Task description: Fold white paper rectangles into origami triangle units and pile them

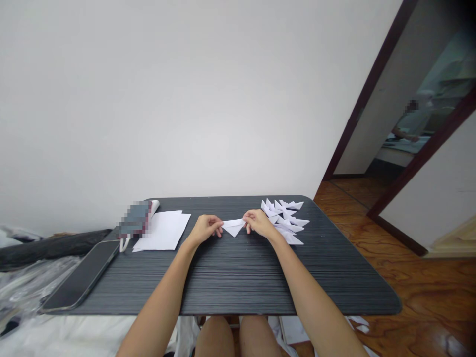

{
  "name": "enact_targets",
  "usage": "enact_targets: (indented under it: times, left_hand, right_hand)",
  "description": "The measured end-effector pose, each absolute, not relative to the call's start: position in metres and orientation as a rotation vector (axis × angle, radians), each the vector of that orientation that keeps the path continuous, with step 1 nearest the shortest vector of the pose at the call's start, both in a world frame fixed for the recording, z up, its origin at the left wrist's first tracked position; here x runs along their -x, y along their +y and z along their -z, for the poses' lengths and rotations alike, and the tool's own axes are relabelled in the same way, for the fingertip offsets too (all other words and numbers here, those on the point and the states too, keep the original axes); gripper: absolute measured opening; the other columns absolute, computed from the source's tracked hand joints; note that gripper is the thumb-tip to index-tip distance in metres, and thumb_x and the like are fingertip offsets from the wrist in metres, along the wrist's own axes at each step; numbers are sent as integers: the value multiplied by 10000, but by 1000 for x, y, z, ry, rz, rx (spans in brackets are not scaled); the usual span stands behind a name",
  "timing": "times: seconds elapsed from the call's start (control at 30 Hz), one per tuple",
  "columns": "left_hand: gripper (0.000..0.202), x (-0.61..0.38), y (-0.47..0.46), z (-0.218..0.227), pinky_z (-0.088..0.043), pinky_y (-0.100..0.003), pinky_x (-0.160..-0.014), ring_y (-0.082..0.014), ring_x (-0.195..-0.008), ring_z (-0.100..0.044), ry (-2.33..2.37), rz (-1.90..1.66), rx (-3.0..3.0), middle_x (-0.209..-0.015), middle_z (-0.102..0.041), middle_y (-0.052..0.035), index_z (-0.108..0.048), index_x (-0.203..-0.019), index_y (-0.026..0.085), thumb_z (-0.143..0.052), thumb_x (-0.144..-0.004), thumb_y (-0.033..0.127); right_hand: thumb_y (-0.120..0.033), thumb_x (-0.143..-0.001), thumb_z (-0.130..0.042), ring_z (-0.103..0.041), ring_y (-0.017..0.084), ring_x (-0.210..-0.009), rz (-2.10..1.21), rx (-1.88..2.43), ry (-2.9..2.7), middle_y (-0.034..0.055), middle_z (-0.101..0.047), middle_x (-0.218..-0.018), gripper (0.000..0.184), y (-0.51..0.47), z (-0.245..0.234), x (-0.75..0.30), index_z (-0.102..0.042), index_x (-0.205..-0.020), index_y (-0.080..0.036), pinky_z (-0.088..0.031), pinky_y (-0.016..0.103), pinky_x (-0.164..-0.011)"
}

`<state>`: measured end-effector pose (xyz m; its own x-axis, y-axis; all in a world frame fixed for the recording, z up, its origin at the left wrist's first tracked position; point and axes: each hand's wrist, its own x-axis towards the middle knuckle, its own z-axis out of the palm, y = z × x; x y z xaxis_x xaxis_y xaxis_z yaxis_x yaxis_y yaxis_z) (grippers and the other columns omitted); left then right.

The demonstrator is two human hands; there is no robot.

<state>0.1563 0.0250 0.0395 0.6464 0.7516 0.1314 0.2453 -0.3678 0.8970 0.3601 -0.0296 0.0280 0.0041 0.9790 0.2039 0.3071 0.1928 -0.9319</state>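
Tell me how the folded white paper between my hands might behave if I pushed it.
The folded paper is probably light, since it looks small and thin. The band folded along its upper edge may make it stiffer than the flat sheets. Its pointed, triangular shape seems unlikely to roll.

- Your left hand (pixel 206 229) and right hand (pixel 260 223) are both bare, with slender fingers (pixel 215 226).
- Your forearms (pixel 167 290) are bare as far as they show, narrowing toward the wrists (pixel 191 243).
- Your legs (pixel 214 338) are bare too, smoothly rounded in outline.
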Motion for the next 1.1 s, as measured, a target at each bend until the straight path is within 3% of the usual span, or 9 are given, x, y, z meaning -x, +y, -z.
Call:
enact_targets:
  times: [0.23, 0.43, 0.57, 0.83, 0.97, 1.1]
  left_hand:
    - [215, -162, 13, -48, -371, -209, -505, -97, -383, -481, 1024, -903, -2211, -359, -494, 46, -456, -599, 163, -423, -760, 302]
    - [225, -163, 13, -47, -364, -187, -462, -86, -377, -495, 860, -749, -2122, -434, -542, 32, -426, -629, 159, -405, -774, 329]
    - [282, -164, 6, -51, -318, -171, -389, -56, -311, -432, 773, -654, -2126, -482, -557, 22, -481, -649, 139, -395, -781, 373]
    - [400, -169, 3, -50, -288, -159, -393, -41, -305, -356, 814, -808, -2157, -307, -390, 60, -462, -509, 132, -386, -787, 409]
    - [483, -169, 6, -48, -264, -158, -326, -60, -279, -419, 740, -683, -1899, -372, -494, 14, -545, -686, 91, -286, -802, 482]
    - [534, -173, 7, -48, -354, -176, -338, -133, -432, -579, 609, -540, -1643, -695, -632, -123, -519, -966, 59, -313, -782, 516]
  right_hand:
    - [-256, -732, -437, -490, 87, -329, -705, 1301, -1476, -10, -543, -477, 170, -34, -36, -353, -524, -641, -142, -379, 199, -406]
    - [-250, -755, -422, -495, 93, -373, -494, 1281, -1523, -33, -501, -419, 193, -40, -42, -352, -551, -648, -157, -402, 212, -484]
    - [-250, -756, -437, -520, 95, -405, -512, 1208, -1577, -35, -518, -427, 162, -42, -46, -345, -550, -678, -163, -403, 208, -505]
    - [-326, -736, -461, -443, 84, -291, -728, 1140, -1380, -36, -485, -372, 198, -37, -42, -337, -517, -685, -143, -289, 178, -326]
    - [-319, -719, -487, -475, 89, -358, -783, 1051, -1344, -23, -509, -429, 178, -36, -45, -336, -503, -693, -144, -344, 192, -371]
    - [-283, -674, -547, -523, 89, -503, -756, 995, -1296, -7, -564, -621, 237, -36, -48, -330, -490, -872, -166, -424, 208, -496]
